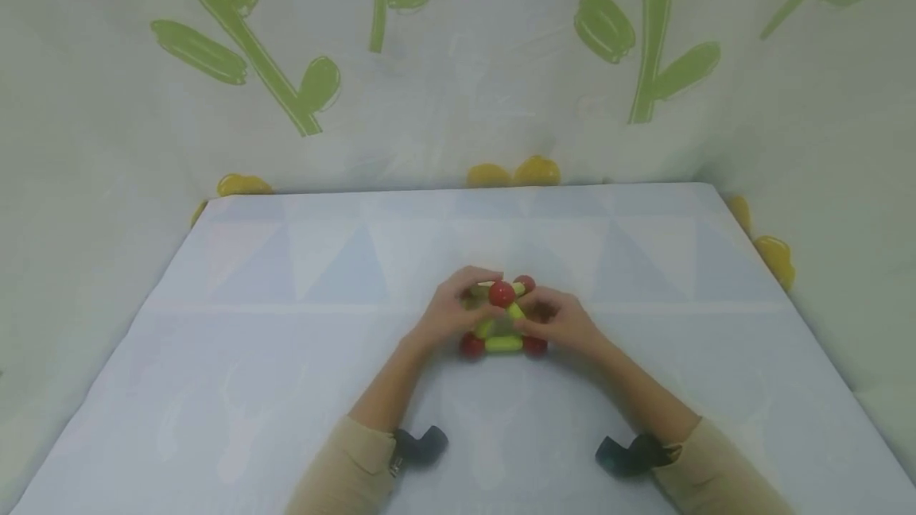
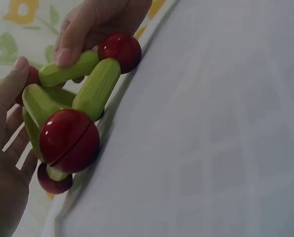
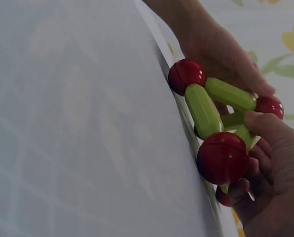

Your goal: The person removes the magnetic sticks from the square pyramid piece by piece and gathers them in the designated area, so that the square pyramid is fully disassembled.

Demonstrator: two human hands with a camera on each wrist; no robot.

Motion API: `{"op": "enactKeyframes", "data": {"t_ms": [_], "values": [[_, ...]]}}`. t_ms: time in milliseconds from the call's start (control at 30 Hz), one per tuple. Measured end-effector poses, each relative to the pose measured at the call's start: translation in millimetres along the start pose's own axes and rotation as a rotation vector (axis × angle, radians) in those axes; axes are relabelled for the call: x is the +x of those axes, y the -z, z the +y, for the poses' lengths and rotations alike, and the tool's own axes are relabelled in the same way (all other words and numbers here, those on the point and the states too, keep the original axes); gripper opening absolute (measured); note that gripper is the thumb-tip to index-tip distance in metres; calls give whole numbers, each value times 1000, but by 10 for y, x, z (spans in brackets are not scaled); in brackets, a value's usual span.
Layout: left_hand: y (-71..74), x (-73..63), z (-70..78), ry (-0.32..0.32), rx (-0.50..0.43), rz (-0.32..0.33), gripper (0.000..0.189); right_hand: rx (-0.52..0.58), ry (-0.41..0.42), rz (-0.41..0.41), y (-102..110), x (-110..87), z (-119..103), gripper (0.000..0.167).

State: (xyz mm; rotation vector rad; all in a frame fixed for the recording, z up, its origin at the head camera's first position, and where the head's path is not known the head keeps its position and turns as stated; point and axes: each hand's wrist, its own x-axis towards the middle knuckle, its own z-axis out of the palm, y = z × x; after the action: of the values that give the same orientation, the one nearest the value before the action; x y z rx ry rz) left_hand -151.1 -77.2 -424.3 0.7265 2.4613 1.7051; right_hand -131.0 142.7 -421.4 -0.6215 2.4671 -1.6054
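Observation:
A pyramid-like ball-and-rod construction toy (image 1: 504,344), built of red balls and ribbed light-green rods, stands at the middle of the table. The left hand (image 1: 458,308) grips its upper left side, with thumb and fingers about the top red ball (image 1: 502,293). From the right, the right hand (image 1: 561,320) pinches a green rod (image 2: 68,69) below that ball, thumb in front and fingers behind. Two red balls joined by a green rod form the near side, clearest in the right wrist view as the lower ball (image 3: 223,158) and the farther ball (image 3: 186,76). Fingers partly hide the back.
The white table (image 1: 286,388) carries pale blue triangles and faint deer figures. Behind it hangs a whitish backdrop (image 1: 487,86) with green stems and yellow flowers. Dark wrist mounts (image 1: 422,447) sit at both sleeve cuffs, low over the table.

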Motion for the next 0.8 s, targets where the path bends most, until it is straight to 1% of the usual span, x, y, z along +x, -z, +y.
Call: {"op": "enactKeyframes", "data": {"t_ms": [100, 133, 233, 300, 433, 467, 500, 667, 700, 800], "values": [[-44, 19, -15, -26, -25, -30, 47, 32, -9, 29, -42, -6, 10, 17], [-53, 22, -16, -26, -32, -31, 46, 38, -20, 36, -52, -7, 17, 16], [-71, 36, -19, -51, -45, -25, 44, 42, -47, 53, -70, -12, 35, 15], [-73, 44, -17, -69, -43, -17, 43, 54, -42, 58, -64, -18, 42, 15], [-57, 46, -13, -79, -26, 10, 41, 102, 3, 51, -29, -28, 55, 15], [-55, 47, -19, -81, -27, 16, 41, 113, 12, 48, -12, -35, 19, 16], [-55, 47, -23, -74, -29, 20, 42, 122, 18, 45, -2, -36, 25, 16], [-63, 42, -34, -46, -56, 17, 44, 155, 81, 19, 58, -48, 69, 19], [-63, 39, -31, -41, -61, 17, 44, 161, 101, 10, 64, -46, 123, 20], [-62, 34, -30, -44, -76, 19, 44, 176, 150, -26, 96, -52, 152, 20]]}}
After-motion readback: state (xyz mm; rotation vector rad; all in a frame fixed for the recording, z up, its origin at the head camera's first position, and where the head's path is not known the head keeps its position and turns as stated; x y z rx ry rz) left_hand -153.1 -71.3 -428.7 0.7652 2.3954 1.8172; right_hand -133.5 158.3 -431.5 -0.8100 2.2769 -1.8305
